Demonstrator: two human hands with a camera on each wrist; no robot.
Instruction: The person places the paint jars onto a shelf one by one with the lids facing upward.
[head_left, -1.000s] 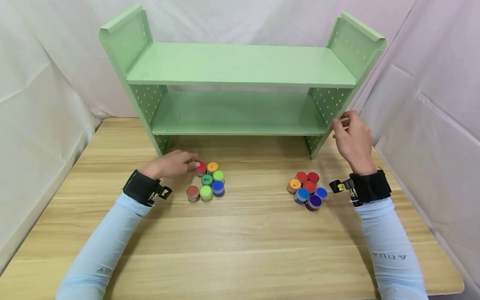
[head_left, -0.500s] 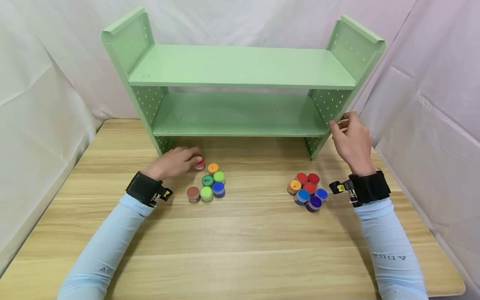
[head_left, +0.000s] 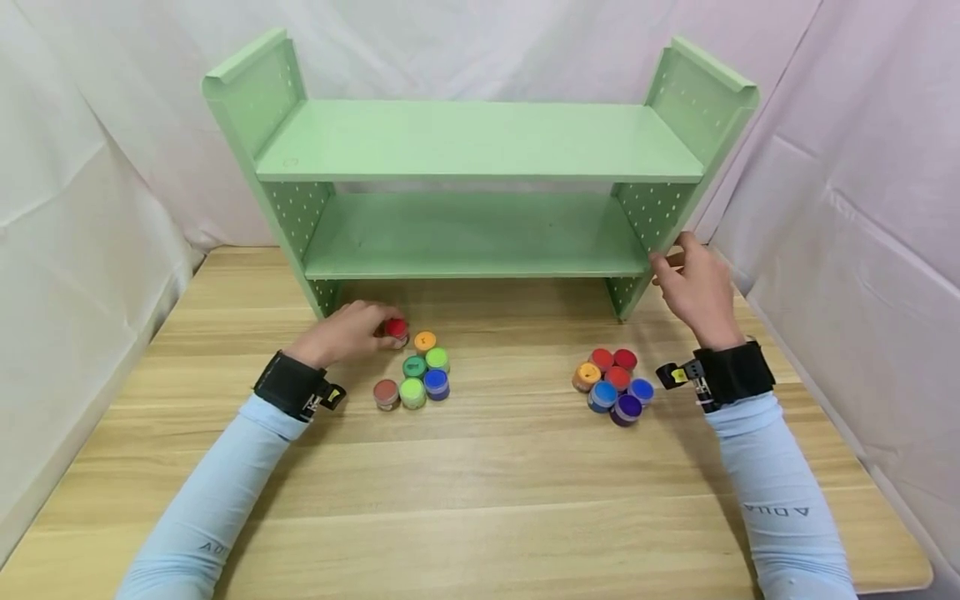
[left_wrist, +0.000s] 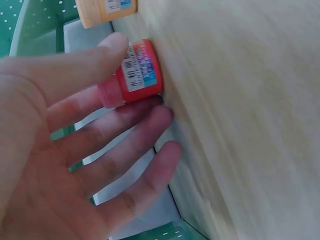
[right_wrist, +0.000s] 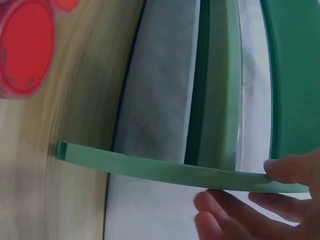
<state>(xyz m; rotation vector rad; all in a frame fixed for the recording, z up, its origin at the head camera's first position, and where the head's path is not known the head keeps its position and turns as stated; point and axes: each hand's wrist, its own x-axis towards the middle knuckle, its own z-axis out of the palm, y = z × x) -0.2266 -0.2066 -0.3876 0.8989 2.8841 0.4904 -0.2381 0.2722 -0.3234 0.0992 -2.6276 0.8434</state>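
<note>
Sleeves (head_left: 217, 492) of pale blue run to two black wrist straps (head_left: 283, 385). Beyond, on the wood-grain tabletop (head_left: 480, 500), small lidded jars (head_left: 603, 396) stand in two bunches. By my right: one purple jar (head_left: 626, 409), two blue jars (head_left: 641, 391), one orange jar (head_left: 587, 376) and three red jars (head_left: 618, 378), seven together. By my left: one brick-red jar (head_left: 386, 393), two lime-green jars (head_left: 412, 392), one royal-blue jar (head_left: 437, 384), one dark green jar (head_left: 414, 367), one amber jar (head_left: 425, 342), six. At that bunch's far corner, my left hand (head_left: 347, 332) pinches a glossy red jar (left_wrist: 142, 70) with a white barcode label (left_wrist: 133, 71) between thumb and forefinger, its other fingers loosely extended. Farther, my right hand (head_left: 699, 290) holds the side panel (right_wrist: 150, 166) of the green two-tier shelf (head_left: 480, 137) between thumb and fingers. White cloth (head_left: 480, 58) hangs behind.
</note>
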